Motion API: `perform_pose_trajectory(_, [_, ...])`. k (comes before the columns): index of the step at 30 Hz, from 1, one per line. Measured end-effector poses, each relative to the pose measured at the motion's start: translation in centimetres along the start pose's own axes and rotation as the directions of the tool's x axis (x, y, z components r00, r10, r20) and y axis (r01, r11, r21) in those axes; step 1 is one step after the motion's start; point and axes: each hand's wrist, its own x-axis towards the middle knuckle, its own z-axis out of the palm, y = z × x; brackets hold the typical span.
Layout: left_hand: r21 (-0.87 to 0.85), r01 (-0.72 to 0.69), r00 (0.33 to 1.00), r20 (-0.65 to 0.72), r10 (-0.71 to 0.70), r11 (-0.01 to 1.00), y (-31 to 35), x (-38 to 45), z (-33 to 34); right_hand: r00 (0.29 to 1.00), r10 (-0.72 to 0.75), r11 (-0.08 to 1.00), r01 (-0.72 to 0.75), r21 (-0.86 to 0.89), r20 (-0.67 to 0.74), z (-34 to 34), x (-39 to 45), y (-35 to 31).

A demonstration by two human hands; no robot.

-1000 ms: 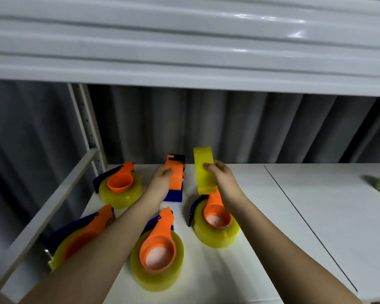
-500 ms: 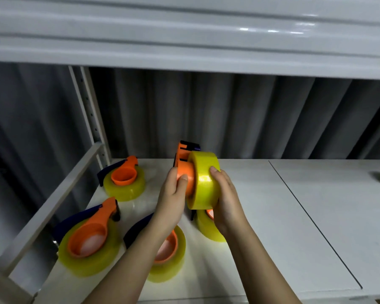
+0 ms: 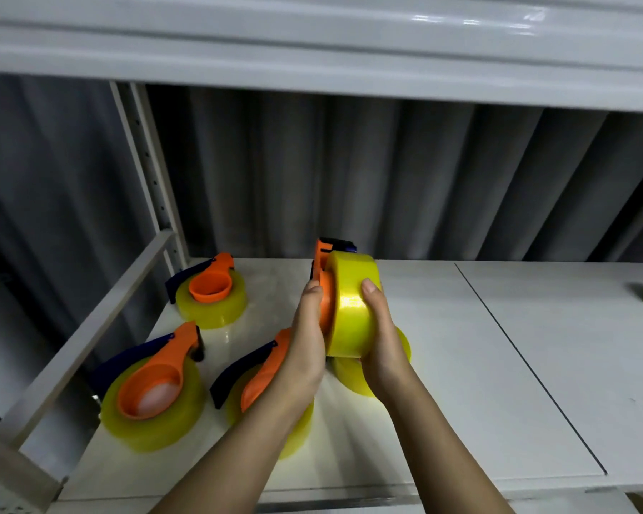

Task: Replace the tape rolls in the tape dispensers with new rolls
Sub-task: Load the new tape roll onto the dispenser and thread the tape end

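Now the roll (image 3: 351, 309), apart from the dispenser (image 3: 325, 287) a second ago, sits pushed onto its orange hub, held above the shelf (image 3: 461, 365). Left hand (image 3: 307, 346) clasps the dispenser; right hand (image 3: 381, 339) wraps the roll. Seating looks nearly complete, though the hub is mostly hidden. Roll: glossy translucent yellow cylinder; dispenser: matte hard plastic.

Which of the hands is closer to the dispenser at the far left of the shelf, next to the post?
Left. The left hand is nearer to that far-left dispenser, holding the raised dispenser; the right hand grips the yellow roll, farther right.
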Motion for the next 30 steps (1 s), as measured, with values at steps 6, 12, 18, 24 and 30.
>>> perform_pose_trajectory(6, [-0.156, 0.032, 0.998, -0.053, -0.04, 0.987, 6.4, -3.8, 2.6, 0.998, -0.029, 0.999, 0.027, -0.029, -0.058, -0.4, 1.2, 1.6])
perform_pose_trajectory(12, [0.104, 0.137, 0.99, 0.009, -0.139, 0.985, 8.6, -3.2, 1.4, 0.988, -0.112, 0.984, 0.096, -0.148, -0.105, -0.7, 1.3, 3.1])
perform_pose_trajectory(18, [0.205, -0.024, 0.983, -0.176, 0.061, 0.978, 7.5, -3.6, 2.6, 0.941, -0.317, 0.898, 0.259, -0.356, -0.115, -0.1, 0.8, 3.7])
perform_pose_trajectory(24, [0.26, -0.116, 0.952, -0.246, 0.182, 0.959, 7.4, -4.1, 1.6, 0.904, -0.427, 0.735, 0.37, -0.569, 0.036, -1.8, 0.3, 1.7])
perform_pose_trajectory(30, [0.28, -0.16, 0.949, -0.222, 0.226, 0.947, 7.3, -4.1, 0.8, 0.915, -0.355, 0.529, 0.365, -0.766, 0.191, -2.7, 0.5, -1.5])
